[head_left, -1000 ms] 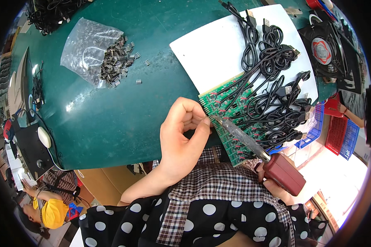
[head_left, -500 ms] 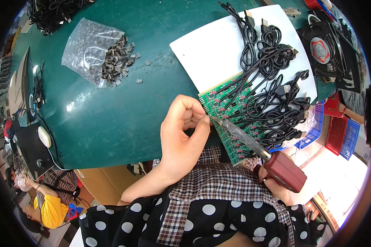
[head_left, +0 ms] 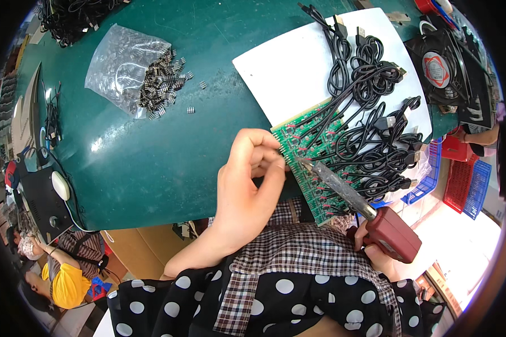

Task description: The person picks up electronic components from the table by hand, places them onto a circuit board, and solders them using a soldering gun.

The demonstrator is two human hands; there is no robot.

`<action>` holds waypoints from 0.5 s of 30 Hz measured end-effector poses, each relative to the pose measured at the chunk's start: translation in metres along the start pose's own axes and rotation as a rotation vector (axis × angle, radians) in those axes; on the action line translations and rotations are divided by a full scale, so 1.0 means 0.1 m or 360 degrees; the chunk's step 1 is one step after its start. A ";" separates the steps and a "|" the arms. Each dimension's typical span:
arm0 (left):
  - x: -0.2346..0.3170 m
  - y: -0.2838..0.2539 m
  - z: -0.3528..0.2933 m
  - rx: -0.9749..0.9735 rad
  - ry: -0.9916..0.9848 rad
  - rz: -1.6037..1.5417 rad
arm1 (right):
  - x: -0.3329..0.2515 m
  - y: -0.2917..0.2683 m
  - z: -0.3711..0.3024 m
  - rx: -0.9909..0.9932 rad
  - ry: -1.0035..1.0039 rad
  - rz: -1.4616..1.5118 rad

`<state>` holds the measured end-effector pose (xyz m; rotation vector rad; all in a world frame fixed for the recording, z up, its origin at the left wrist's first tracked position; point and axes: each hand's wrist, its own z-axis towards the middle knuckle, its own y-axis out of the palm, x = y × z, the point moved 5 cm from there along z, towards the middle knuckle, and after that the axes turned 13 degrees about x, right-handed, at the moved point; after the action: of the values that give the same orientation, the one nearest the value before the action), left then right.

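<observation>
My left hand (head_left: 247, 188) is at the left edge of a green circuit board panel (head_left: 315, 194), thumb and forefinger pinched together. What lies between those fingertips is too small and hidden to make out. My right hand (head_left: 376, 255) grips the dark red handle of a soldering gun (head_left: 343, 188), and the fingers are partly behind it. The gun's tip hovers over or touches the board just right of my left fingertips; I cannot tell which. Black USB cables (head_left: 371, 135), coiled and bundled, run from the board across a white sheet (head_left: 287, 67).
A clear plastic bag (head_left: 115, 67) spills small metal connectors (head_left: 163, 84) onto the green table. A black fan (head_left: 438, 70) stands at the far right. At left sits a black control box (head_left: 45, 199). Blue baskets (head_left: 427, 182) are at right, and a person in yellow (head_left: 70, 283) is at lower left.
The soldering gun has shifted slightly right, its tip drawing a little away from my left fingertips. My left hand stays almost in place, still pinched.
</observation>
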<state>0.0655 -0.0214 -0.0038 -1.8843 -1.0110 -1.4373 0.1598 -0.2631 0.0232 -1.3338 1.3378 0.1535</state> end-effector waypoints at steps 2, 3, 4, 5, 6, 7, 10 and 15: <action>0.03 -0.11 0.04 0.0031 -0.0053 0.0123 | 0.08 0.02 -0.03 -0.0050 0.0130 0.0060; 0.11 -0.21 0.11 0.0220 0.0213 0.0499 | 0.12 0.03 -0.05 -0.0068 0.0174 0.0081; 0.21 -0.31 0.16 0.0416 0.0559 0.1092 | 0.14 0.02 -0.08 0.0094 0.0187 0.0306; 0.29 -0.38 0.24 0.0564 0.0845 0.1497 | 0.18 -0.02 -0.11 0.0252 0.0206 0.0534; 0.30 -0.45 0.29 0.0602 0.0851 0.1560 | 0.22 0.00 -0.14 0.0256 0.0199 0.0532; 0.30 -0.51 0.34 0.0640 0.0852 0.1634 | 0.26 0.01 -0.18 0.0240 0.0219 0.0543; 0.27 -0.58 0.41 0.0587 0.0785 0.1542 | 0.39 0.06 -0.22 0.0153 0.0208 0.0508; 0.25 -0.59 0.44 0.0559 0.0710 0.1550 | 0.41 0.04 -0.30 0.0166 0.0164 0.0426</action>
<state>0.0437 0.0525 0.0074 -1.3649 -0.0550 -0.9206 0.1528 -0.3076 -0.0011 -1.0837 1.5881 0.1965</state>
